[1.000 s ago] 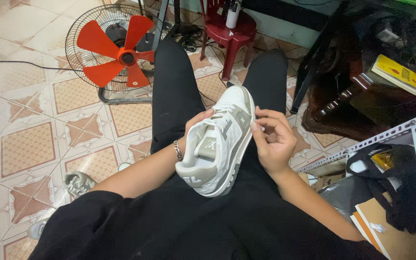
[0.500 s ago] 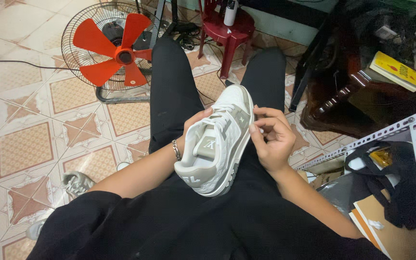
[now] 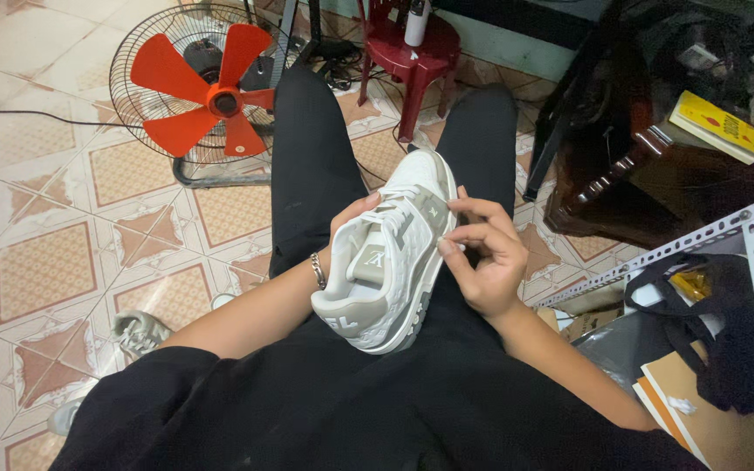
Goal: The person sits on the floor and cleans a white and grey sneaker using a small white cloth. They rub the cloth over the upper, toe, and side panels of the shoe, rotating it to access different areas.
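You sat with your legs stretched out over the tiled floor [image 3: 63, 244], and the white and grey sneaker [image 3: 390, 253] rested above your lap, toe pointing away from you, heel nearest your body. Your left hand [image 3: 351, 228] cupped the shoe from its left side, its grip clamped on the sneaker near the collar, the thumb showing over the edge by the laces; a silver bracelet [image 3: 318, 271] sat on that wrist. Your right hand [image 3: 482, 262] lay against the shoe's right side, fingers curled, the thumb and forefinger pinched together at the upper's edge; whether a lace end sat between them could not be told. Beyond your left leg stood a floor fan [image 3: 211, 96] with orange blades, and a dark red plastic stool [image 3: 416, 61] stood between your feet, farther out. A yellow book [image 3: 716, 122] lay on dark wooden furniture to your right. Another grey shoe [image 3: 137, 331] lay on the tiles beside your left arm.
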